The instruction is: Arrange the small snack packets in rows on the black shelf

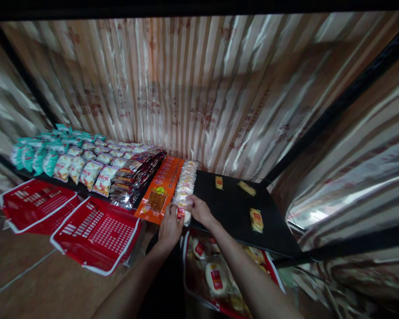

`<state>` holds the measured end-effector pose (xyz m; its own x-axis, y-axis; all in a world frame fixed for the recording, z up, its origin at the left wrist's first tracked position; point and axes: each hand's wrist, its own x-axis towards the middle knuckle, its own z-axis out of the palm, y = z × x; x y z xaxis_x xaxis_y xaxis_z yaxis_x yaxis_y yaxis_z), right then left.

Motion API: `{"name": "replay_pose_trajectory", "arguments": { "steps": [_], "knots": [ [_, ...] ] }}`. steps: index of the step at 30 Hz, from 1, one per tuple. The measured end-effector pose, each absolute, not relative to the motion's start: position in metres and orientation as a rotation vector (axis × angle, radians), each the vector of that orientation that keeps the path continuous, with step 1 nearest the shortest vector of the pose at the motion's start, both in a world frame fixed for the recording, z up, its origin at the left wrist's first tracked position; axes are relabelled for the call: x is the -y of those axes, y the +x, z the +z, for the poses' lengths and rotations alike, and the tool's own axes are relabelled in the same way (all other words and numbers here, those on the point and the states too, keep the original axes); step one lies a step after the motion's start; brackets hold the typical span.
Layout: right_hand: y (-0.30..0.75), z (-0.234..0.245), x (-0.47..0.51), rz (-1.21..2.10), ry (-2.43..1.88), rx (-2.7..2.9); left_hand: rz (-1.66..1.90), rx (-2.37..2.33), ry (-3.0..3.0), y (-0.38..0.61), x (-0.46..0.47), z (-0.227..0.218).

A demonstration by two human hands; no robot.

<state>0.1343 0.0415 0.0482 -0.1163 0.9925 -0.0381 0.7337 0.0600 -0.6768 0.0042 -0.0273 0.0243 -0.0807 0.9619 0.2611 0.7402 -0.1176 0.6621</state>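
Observation:
At the front end of a row of clear-wrapped white round cakes (186,181), my two hands meet on a wrapped cake with a red label (181,213). My left hand (170,225) grips its left side, fingers closed. On its right edge, my right hand (200,211) has its fingers pinched in. The cake rests at the shelf's front edge, partly covered by my fingers. Just left of the row lies an orange snack packet (161,190). Below my right arm, a red basket (275,270) holds several more wrapped cakes, including a large white one (216,279).
Three yellow wrapped pieces (256,220) lie apart on the black shelf (226,217). Silvery-brown packets (136,173), white snack bags (93,173) and teal bags (38,159) fill the left. Two red baskets (96,235) sit below them. Dark posts (339,102) frame a striped sheet (186,88).

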Motion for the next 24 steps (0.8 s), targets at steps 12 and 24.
{"name": "replay_pose_trajectory", "arguments": {
  "steps": [12,24],
  "knots": [
    [0.135,0.032,-0.044,0.303,-1.766,1.993,0.811,-1.931,1.931,0.016,0.008,0.021],
    [0.130,0.047,-0.097,0.209,-1.803,2.260,0.863,-1.978,1.958,0.024,0.001,0.015]
  ]
}}
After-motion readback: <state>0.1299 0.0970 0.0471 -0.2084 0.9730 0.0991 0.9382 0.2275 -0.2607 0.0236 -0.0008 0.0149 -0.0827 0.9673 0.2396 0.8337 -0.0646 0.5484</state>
